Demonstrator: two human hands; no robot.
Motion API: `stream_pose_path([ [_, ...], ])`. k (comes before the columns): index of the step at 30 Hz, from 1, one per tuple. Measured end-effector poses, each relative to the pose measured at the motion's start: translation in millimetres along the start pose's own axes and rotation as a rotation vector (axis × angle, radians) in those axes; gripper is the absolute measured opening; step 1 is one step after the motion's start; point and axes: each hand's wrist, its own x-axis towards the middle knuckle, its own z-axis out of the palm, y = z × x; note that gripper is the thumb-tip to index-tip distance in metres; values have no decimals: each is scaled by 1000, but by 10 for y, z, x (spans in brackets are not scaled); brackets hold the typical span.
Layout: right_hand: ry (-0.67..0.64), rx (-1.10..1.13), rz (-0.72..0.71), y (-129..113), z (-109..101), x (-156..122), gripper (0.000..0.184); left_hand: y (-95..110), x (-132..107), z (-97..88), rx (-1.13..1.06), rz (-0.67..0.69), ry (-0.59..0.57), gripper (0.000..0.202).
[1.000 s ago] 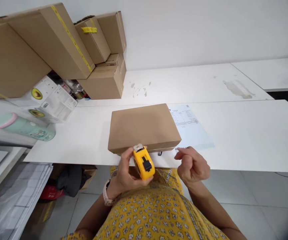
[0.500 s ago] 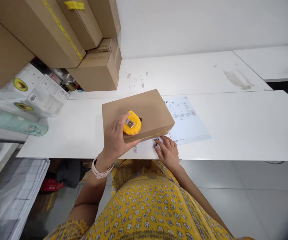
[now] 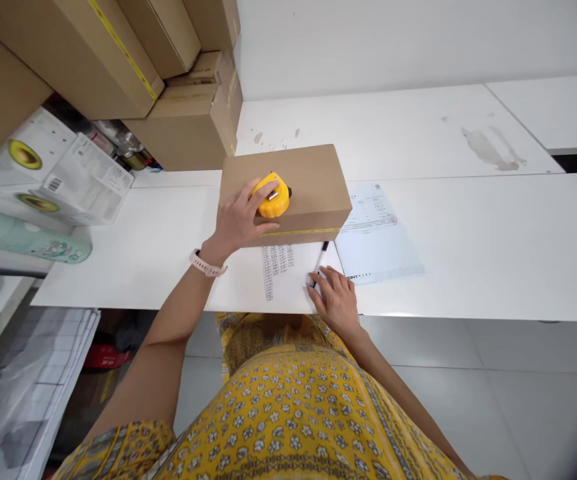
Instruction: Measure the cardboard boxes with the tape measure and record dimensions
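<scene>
My left hand (image 3: 241,217) is closed over a yellow tape measure (image 3: 275,197) on top of a brown cardboard box (image 3: 313,177). Its index finger lies across the tape measure, while the thumb rests against the box's front side. Below the box, a white sheet with printed columns (image 3: 279,260) shows on the table. A white pen with a black end (image 3: 321,260) lies under the fingers of my right hand (image 3: 337,300), near the table's front edge. The fingers are bent and close around its lower part.
Right of the box lies a printed document in a bluish sleeve (image 3: 383,253). Large cartons (image 3: 183,127) are stacked at the back left. A white box with avocado pictures (image 3: 85,177) and a mint-green bottle (image 3: 33,237) occupy the left side of the white table (image 3: 493,247).
The box has moved away from me with the tape measure and my left hand, uncovering the printed sheet and more of the pen. My right hand has stayed nearly in place.
</scene>
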Motion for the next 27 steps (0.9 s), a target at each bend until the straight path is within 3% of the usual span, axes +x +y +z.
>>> stream_pose_path([
  [7,73,113,42,47,42,-18,18,-128,640,275,-90,0,-72,97],
  [10,78,148,102,59,47,-28,18,-142,753,316,-173,20,-69,100],
  [12,78,141,143,55,49,-11,22,-111,703,282,-206,43,-7,102],
  [15,73,79,197,51,83,80,35,19,369,221,-200,32,161,90],
  [17,54,21,230,62,131,183,37,151,-26,249,-211,-40,248,70],
  [19,15,1,264,86,177,297,31,305,-507,354,-272,-106,263,54],
  [23,-123,177,346,123,129,451,27,642,-1435,641,-309,-100,66,50],
  [27,-332,810,439,55,-166,437,30,937,-1931,732,-291,3,-163,61],
])
